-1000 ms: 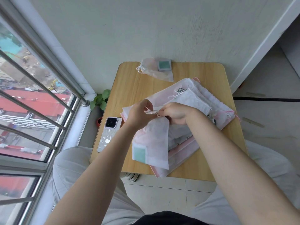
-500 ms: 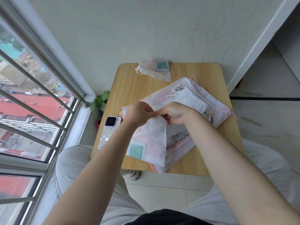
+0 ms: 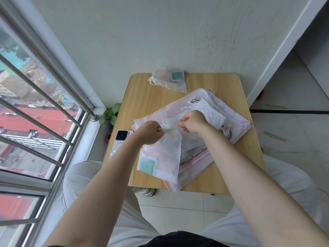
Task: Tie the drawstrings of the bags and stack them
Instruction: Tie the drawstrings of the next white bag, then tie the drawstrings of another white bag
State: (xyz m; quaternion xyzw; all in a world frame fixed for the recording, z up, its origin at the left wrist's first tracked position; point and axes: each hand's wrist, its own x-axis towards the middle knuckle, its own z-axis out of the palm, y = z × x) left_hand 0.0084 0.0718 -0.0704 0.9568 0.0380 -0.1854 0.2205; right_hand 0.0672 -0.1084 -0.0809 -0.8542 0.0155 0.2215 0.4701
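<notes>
Head view: pinching the white drawstring (image 3: 169, 127) from both ends, left hand (image 3: 150, 133) and right hand (image 3: 193, 122) each curling fingers round the cord, stretching it taut between them above the middle of the table (image 3: 142, 97). Hanging below the cord, the translucent bag (image 3: 163, 157) with a green square, draping toward the near edge over a pile of bags (image 3: 222, 111) spreading to the right edge. Lying at the far edge, a tied bag (image 3: 168, 81). Resting at the left edge, a phone (image 3: 121, 138).
</notes>
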